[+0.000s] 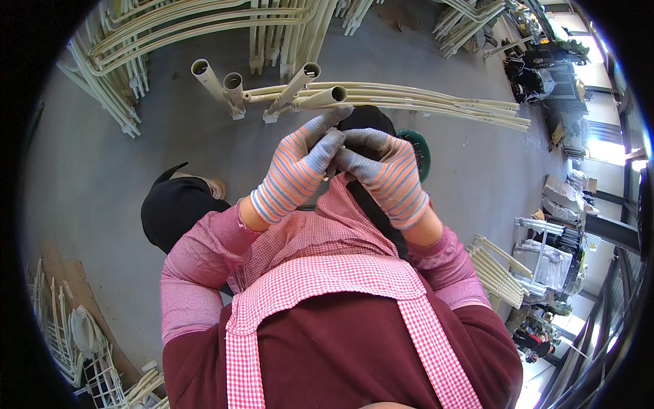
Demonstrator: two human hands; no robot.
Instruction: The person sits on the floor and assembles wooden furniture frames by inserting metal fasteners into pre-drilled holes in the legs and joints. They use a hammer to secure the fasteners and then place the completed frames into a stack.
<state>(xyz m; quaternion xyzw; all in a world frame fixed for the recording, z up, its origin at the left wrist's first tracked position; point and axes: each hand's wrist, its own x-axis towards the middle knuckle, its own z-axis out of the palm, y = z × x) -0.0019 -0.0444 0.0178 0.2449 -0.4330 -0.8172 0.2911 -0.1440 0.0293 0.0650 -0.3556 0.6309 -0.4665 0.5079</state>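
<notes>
My left hand (299, 163) and my right hand (388, 171) meet at the fingertips above my lap, both in knitted gloves with orange and blue-grey stripes and grey fingers. Between the pinched fingers is a small part (326, 178), of which only a pale tip shows; the fingers hide the rest. Just beyond the hands, cream-coloured tubular metal frames (409, 94) lie on the floor, with several open tube ends (234, 81) pointing up toward me. Partly behind my right hand, a green basin (427, 153) contains small pieces too small to identify.
More cream tubular frames (199, 30) stand stacked at the upper left, with another stack (467, 25) at the upper right. Further frames (498, 271) lean at the right, near wrapped goods (541, 255). A distant person (534, 345) is at lower right. Wire racks (56, 327) stand lower left.
</notes>
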